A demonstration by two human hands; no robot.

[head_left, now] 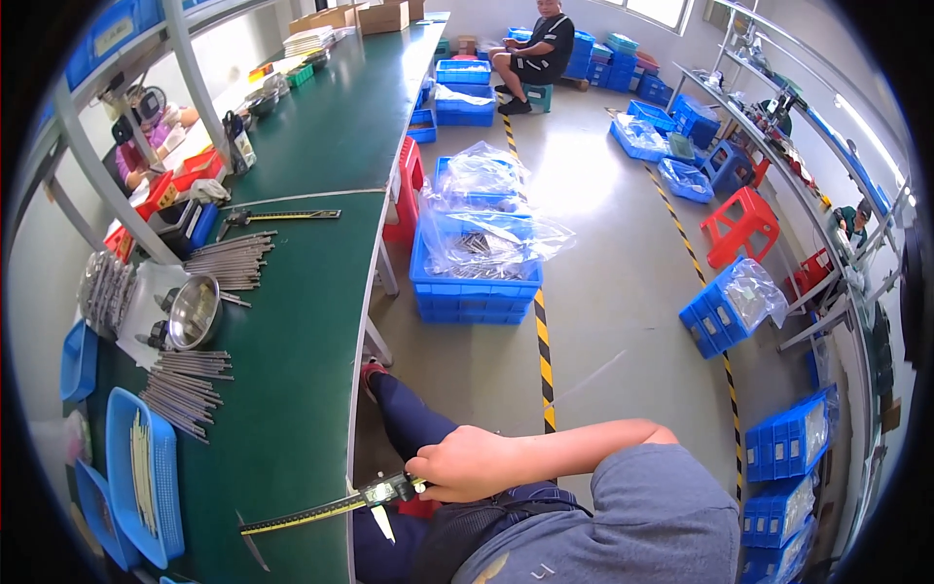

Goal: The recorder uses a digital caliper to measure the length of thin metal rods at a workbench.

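Note:
My right hand (pixel 455 465) is closed around the display end of a digital caliper (pixel 316 513). The caliper's beam reaches left over the edge of the green table (pixel 292 389). Its jaws stand wide apart, with nothing visible between them. My left hand does not show. On the table lie bundles of thin grey metal rods (pixel 185 391), with more rods (pixel 233 261) farther back. Between them a shiny steel bowl (pixel 195 313) sits tilted. A second caliper (pixel 292 215) lies behind the rods. A blue basket (pixel 173 506) nearby holds pale thin sticks (pixel 143 472).
Blue crates (pixel 477 292) with plastic bags and metal parts stand on the floor beside the table. A red stool (pixel 741 226) and more blue crates (pixel 778 443) line the right. A person (pixel 537 51) sits at the back; another (pixel 146 146) works behind the left rack.

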